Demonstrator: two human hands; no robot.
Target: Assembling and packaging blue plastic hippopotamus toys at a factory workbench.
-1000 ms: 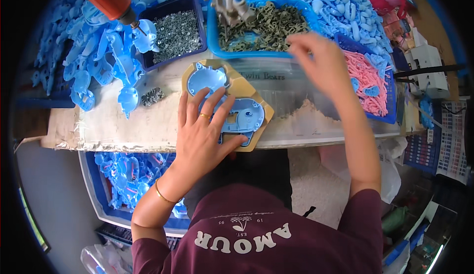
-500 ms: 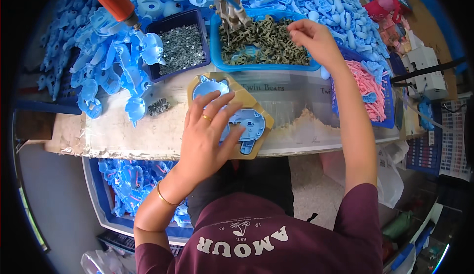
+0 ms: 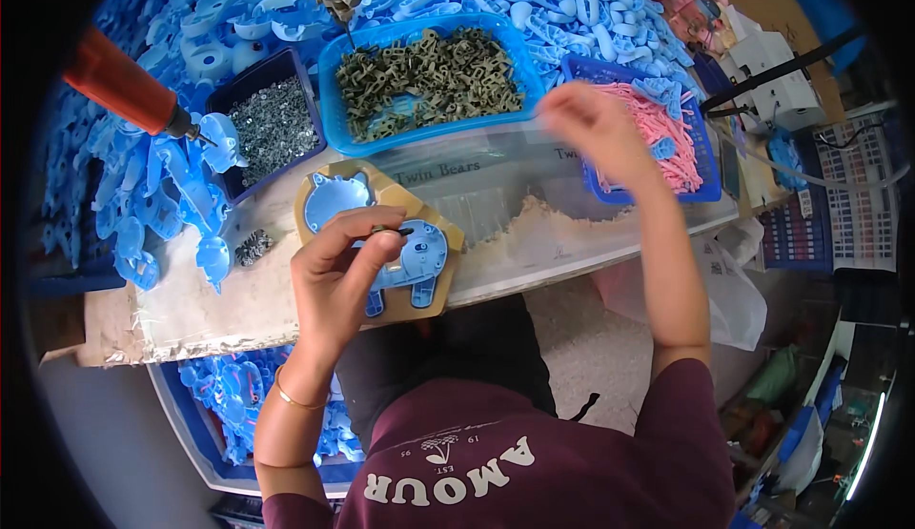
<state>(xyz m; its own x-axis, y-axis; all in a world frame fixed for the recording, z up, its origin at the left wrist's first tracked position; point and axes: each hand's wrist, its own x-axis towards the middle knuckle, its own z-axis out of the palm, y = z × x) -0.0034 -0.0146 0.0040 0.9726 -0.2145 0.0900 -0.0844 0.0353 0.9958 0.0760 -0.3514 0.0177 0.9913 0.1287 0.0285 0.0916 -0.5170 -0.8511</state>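
Note:
My left hand (image 3: 335,272) pinches a small dark clip-like part (image 3: 392,231) between thumb and forefinger, over the tan jig (image 3: 386,189). In that jig lie a round light-blue plastic shell (image 3: 330,201) and a larger light-blue body shell (image 3: 426,254) with legs. My right hand (image 3: 602,136) is smeared by motion, so its fingers cannot be read. It is between the light-blue tray (image 3: 438,135) of small olive-brown parts (image 3: 457,71) and the blue basket (image 3: 709,169) of pink strips (image 3: 658,133).
An orange power screwdriver (image 3: 124,81) hangs at the left above a dark bin (image 3: 318,129) of small metal pieces. Blue shells (image 3: 562,14) heap along the back. Grey bits (image 3: 254,247) lie left of the jig. A bin (image 3: 188,413) of blue parts stands below the table.
My left hand has lifted off the shells and now pinches the dark part. My right hand has moved from above the olive-brown parts towards the pink strips. The view has shifted.

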